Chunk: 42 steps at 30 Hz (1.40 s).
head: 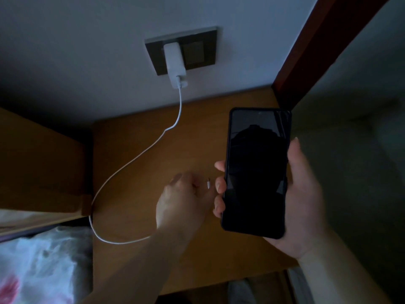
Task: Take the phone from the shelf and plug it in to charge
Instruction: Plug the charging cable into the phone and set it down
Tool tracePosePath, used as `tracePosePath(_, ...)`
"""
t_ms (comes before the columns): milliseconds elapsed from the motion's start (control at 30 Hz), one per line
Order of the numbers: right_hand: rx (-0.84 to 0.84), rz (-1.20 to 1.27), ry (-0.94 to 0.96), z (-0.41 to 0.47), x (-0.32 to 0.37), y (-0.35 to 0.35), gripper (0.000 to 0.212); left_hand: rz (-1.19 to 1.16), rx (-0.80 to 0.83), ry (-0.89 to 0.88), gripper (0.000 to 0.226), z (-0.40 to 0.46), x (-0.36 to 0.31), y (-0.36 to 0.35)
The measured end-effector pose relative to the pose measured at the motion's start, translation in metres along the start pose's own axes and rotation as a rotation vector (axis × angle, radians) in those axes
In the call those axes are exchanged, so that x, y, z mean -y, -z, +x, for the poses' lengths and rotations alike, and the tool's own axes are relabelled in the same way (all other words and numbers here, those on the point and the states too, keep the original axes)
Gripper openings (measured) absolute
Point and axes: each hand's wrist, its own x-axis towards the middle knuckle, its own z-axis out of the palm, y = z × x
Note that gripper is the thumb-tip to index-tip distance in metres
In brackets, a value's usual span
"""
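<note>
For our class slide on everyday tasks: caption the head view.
Right hand holds a dark phone; left hand brings the cable plug toward it.

My left hand is blurred and hides where the cable ends; at seven o'clock the bedding is smeared, cut by the edge.

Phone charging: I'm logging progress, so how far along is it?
Done: the phone is off the shelf, held in the right hand, and the charger already sits in the wall socket. In hand: the left hand holds the cable with its plug tip pointing up beside the phone. Left: push that tip into the phone; the screen is dark.
</note>
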Motion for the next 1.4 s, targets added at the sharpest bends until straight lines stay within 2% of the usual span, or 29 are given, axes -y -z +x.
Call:
tracePosePath(133,-0.002,-0.010,-0.006,-0.001,-0.002,0.002,0.103,0.018,-0.007,-0.062,0.007,-0.001,0.000,-0.007)
tracePosePath(333,0.008,-0.031,-0.005,-0.002,-0.005,0.008,0.104,0.047,-0.030,-0.120,0.005,0.003,0.003,-0.018)
tracePosePath(567,-0.015,-0.010,0.003,-0.004,-0.004,0.008,0.104,-0.023,-0.028,-0.085,0.011,0.003,0.001,-0.018)
tracePosePath(700,-0.056,-0.002,0.028,-0.005,-0.002,0.012,0.101,-0.228,-0.104,-0.024,0.011,0.004,0.001,-0.015)
tracePosePath(800,-0.066,-0.022,0.055,-0.001,-0.002,0.012,0.099,-0.385,-0.124,0.011,0.019,0.008,0.003,-0.010)
tracePosePath(900,-0.120,-0.020,0.156,0.011,-0.002,0.007,0.093,-0.602,-0.133,0.033,0.016,0.010,0.006,-0.001)
tracePosePath(1000,-0.219,0.017,0.310,0.027,0.000,-0.002,0.084,-0.820,-0.055,0.075,0.015,0.005,0.007,0.015)
tracePosePath(1067,-0.299,0.042,0.389,0.035,0.002,-0.007,0.086,-0.896,0.048,0.058,0.031,0.001,0.009,0.026)
tracePosePath(1133,-0.352,0.080,0.437,0.042,0.003,-0.012,0.090,-0.896,0.137,-0.004,0.041,-0.003,0.012,0.034)
tracePosePath(1200,-0.383,0.118,0.451,0.048,0.001,-0.016,0.090,-0.879,0.195,-0.066,0.035,-0.007,0.013,0.041)
tracePosePath(1267,-0.397,0.145,0.442,0.054,-0.002,-0.019,0.090,-0.827,0.226,-0.109,0.035,-0.010,0.015,0.046)
tracePosePath(1400,-0.405,0.192,0.413,0.063,-0.012,-0.023,0.087,-0.735,0.251,-0.173,0.049,-0.014,0.015,0.057)
